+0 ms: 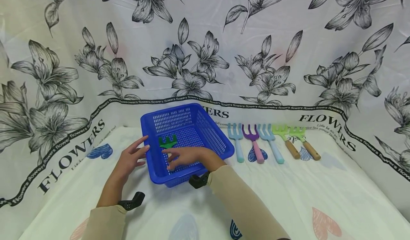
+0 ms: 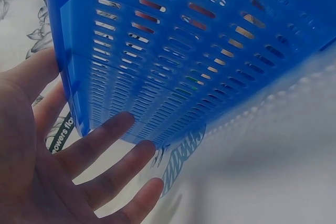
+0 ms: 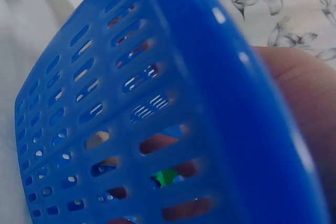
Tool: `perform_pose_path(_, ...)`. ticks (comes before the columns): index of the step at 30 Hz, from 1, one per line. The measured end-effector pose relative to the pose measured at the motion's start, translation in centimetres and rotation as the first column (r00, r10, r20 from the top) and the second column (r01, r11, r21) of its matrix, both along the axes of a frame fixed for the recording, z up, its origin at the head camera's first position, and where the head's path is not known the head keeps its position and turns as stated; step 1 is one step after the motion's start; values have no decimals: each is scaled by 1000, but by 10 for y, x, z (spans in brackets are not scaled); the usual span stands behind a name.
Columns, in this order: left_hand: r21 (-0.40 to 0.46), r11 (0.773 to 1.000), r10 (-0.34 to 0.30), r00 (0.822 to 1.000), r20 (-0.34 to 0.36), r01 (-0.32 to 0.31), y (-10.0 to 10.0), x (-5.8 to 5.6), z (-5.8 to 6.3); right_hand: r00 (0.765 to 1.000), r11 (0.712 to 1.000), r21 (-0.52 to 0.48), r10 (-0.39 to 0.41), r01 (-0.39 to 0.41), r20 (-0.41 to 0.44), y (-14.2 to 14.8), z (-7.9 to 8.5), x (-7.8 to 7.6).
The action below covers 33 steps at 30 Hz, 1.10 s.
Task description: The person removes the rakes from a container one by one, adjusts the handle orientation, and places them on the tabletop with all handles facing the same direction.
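Observation:
A blue slotted plastic basket (image 1: 187, 106) stands tilted in the head view. My left hand (image 1: 129, 158) is at its left side, fingertips touching the rim. In the left wrist view that hand's fingers (image 2: 105, 135) are spread along the outer wall. Inside the basket lies a small green hand fork (image 1: 168, 142), tines toward the back. My right hand (image 1: 184, 156) reaches in over the front wall, thumb and fingers apart about the fork's pale handle, which is mostly hidden. The right wrist view shows the basket's wall (image 3: 173, 66) covering most of this hand.
Right of the basket several more hand forks lie in a row: a blue one (image 1: 237, 144), a purple one with a pink handle (image 1: 254, 144), another blue one (image 1: 272, 144) and two lime-green ones with wooden handles (image 1: 289, 145). A flower-printed cloth (image 1: 205, 65) hangs behind.

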<state>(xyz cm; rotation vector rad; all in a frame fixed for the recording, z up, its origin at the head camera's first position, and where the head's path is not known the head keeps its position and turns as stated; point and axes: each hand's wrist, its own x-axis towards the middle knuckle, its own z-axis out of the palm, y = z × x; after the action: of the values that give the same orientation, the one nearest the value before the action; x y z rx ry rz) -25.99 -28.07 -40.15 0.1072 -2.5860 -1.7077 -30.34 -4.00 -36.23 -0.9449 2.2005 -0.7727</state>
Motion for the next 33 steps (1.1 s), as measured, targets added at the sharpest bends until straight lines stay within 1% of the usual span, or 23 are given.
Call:
perform_pose_path(5,5,1000,-9,1000,-6,9,1,0,0,1000,999,43,28,-28,13,0,-3,-1)
perform_pose_path(7,8,1000,-14,1000,-6,14,2,0,0,1000,998,55,30,-30,2,1,-4,0)
perform_pose_path(12,15,1000,-18,1000,-4,18,2,0,0,1000,998,66,-4,4,-8,3,-4,1)
perform_pose_path(21,16,1000,-7,1000,-2,7,0,-1,1,998,996,63,-60,59,0,5,-3,0)
perform_pose_path(26,14,1000,-12,1000,-3,12,0,0,1,1000,995,101,-9,8,13,3,-4,-1)
perform_pose_path(29,15,1000,-11,1000,0,11,-1,0,1,1000,993,118,11,-11,3,2,-4,-1)
perform_pose_path(31,14,1000,-9,1000,0,9,-1,0,1,1000,994,110,-6,7,-2,2,-4,-1)
perform_pose_path(33,17,1000,-6,1000,-2,6,-1,0,1,999,995,90,-39,41,-15,3,-4,-1)
